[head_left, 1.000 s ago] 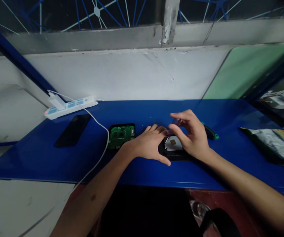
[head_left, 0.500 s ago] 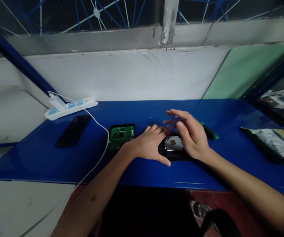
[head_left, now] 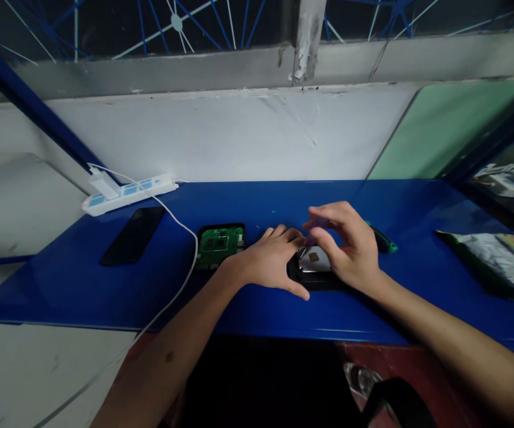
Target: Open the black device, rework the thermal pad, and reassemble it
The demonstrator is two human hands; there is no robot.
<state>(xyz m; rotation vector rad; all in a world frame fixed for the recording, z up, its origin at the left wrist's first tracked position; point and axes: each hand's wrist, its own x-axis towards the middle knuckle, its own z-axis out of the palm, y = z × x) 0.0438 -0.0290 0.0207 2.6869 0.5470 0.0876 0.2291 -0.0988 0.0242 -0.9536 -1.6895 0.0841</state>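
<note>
Over the case (head_left: 320, 281), I've re-pinched the screwdriver (head_left: 320, 223) with the right hand (head_left: 355, 249), apparently mid-twist. The left hand (head_left: 271, 260) lies spread at the case's left end.

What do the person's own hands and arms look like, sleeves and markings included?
Left hand and right hand are bare: no gloves or watch show. Left forearm and right forearm show no sleeve; the left has a small round mark.

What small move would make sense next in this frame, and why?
Probably a slight twist of the purple-handled tool by the right hand: its thin shaft slants down near the silver plate's upper left corner, while the left hand lies against the black casing, seemingly steadying it.
</note>
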